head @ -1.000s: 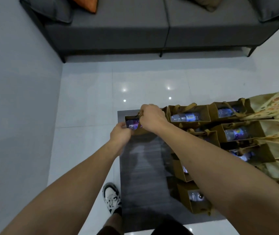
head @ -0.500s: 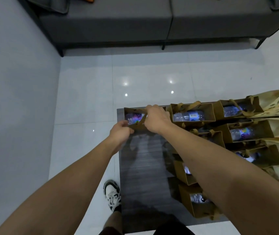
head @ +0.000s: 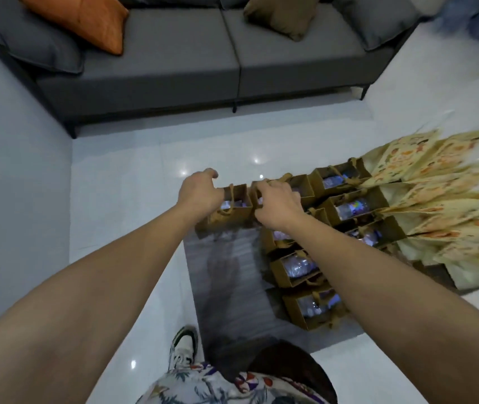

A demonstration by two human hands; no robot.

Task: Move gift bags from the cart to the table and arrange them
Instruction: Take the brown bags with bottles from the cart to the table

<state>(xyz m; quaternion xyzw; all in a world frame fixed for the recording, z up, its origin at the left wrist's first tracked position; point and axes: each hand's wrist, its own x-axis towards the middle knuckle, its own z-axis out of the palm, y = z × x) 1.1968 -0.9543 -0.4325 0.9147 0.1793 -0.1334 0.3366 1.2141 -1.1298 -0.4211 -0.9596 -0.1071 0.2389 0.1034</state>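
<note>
Both arms reach from the bottom corners toward the middle of the frame, where a brown gift bag [head: 234, 212] stands at the far left corner of the dark worktop [head: 232, 281]. The left hand [head: 200, 193] is curled over the bag's left rim, fingers bent round the edge, so it has hold of that side. The right hand [head: 277, 207] is closed at the bag's right rim with its fingers bent down; whether it pinches this bag's edge or a cord handle cannot be told, as the knuckles hide the grip. A bottle [head: 230, 205] with a bright label shows inside the open top. To the right of this bag, more brown bags [head: 352, 207] stand in rows across the right centre of the frame, each open-topped with a bottle inside, and two more [head: 299, 271] sit nearer the camera, just under the right forearm. Past them, at the right edge, lies a fan of pale patterned bags [head: 436, 199], blurred. The worktop's left half, in the lower middle, is bare and glossy. A grey sofa [head: 191, 77] fills the top of the frame, with an orange cushion [head: 86, 18] at upper left and a tan cushion [head: 285, 13] at upper centre. On the white tiled floor [head: 121, 199] at lower centre is a sneaker [head: 184, 348], beside a patterned shirt [head: 218, 386].
</note>
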